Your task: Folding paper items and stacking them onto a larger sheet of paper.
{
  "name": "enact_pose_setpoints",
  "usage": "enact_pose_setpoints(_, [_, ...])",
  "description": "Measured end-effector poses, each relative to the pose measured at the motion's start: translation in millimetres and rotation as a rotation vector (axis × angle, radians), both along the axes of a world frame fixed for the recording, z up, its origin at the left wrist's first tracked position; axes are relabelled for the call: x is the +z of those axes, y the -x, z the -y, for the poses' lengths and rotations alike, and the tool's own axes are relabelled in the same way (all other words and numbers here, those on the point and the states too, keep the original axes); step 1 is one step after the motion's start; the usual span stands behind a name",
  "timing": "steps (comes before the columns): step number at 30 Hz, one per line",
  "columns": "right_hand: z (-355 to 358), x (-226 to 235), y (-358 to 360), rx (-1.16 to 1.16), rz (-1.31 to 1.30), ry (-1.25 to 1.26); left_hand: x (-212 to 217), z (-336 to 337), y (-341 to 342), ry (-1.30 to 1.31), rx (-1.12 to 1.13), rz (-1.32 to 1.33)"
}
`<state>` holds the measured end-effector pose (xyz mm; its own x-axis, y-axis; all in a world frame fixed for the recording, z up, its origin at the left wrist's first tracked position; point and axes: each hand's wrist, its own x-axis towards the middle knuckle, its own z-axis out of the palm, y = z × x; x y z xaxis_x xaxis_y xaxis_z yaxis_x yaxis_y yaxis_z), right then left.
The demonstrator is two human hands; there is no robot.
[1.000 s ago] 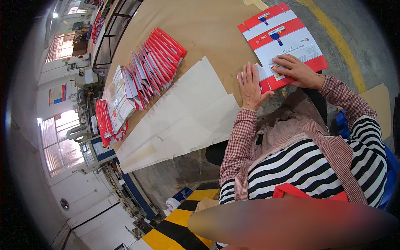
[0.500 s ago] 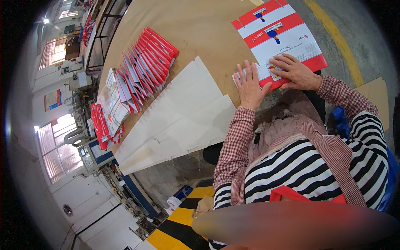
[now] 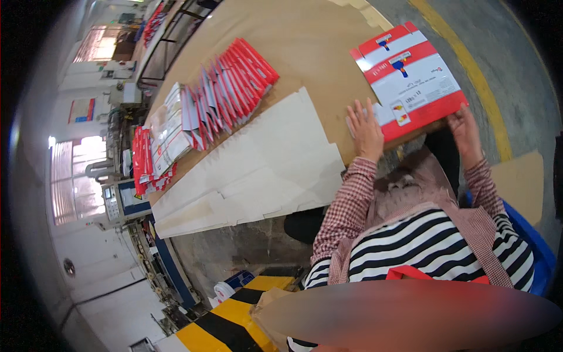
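A flat red and white printed carton (image 3: 410, 79) lies at the table's right edge, with blue figures and a small pictured panel on it. My left hand (image 3: 365, 132) is open, its fingers stretched out along the carton's left edge near the front corner. At the carton's near right corner, my right hand (image 3: 465, 135) has its fingers and thumb closed at the red edge. The undersides of the right fingers are partly hidden.
A fanned row of folded red and white cartons (image 3: 226, 88) stands on the brown-topped table (image 3: 316, 41). Pale cardboard sheets (image 3: 264, 167) cover its near edge. A yellow-and-black striped surface (image 3: 234, 317) is at lower left; a yellow line (image 3: 469, 70) marks the floor at right.
My right hand has moved off the carton's printed face to its near right corner. The left hand stays by the left edge. The view has shifted, moving the scene within the picture.
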<state>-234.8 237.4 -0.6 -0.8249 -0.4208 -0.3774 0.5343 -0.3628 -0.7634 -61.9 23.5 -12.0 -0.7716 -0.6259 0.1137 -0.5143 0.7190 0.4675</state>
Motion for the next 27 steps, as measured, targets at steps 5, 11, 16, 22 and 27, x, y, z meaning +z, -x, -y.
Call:
enact_pose_setpoints(5, [100.3,-28.3,-46.6,0.39,-0.395,0.026,16.8,-29.5,29.9,-0.121,0.035,-0.437])
enact_pose_setpoints(11, [189.7,45.4,150.4,0.826,-0.748,-0.083,40.6,-3.2,-103.9,-0.012,0.1,0.022])
enact_pose_setpoints(16, [340.2,36.3,214.4,0.887,-1.061,-0.549,40.0,-30.5,-159.6,0.021,0.167,0.28])
enact_pose_setpoints(22, [538.6,-28.3,91.9,0.644,-1.235,-0.721,-2.3,-40.2,-155.9,0.26,0.23,0.391])
enact_pose_setpoints(27, [597.0,-19.8,-9.5,0.604,-1.175,-0.429,8.0,-34.3,-158.5,0.182,0.205,0.265])
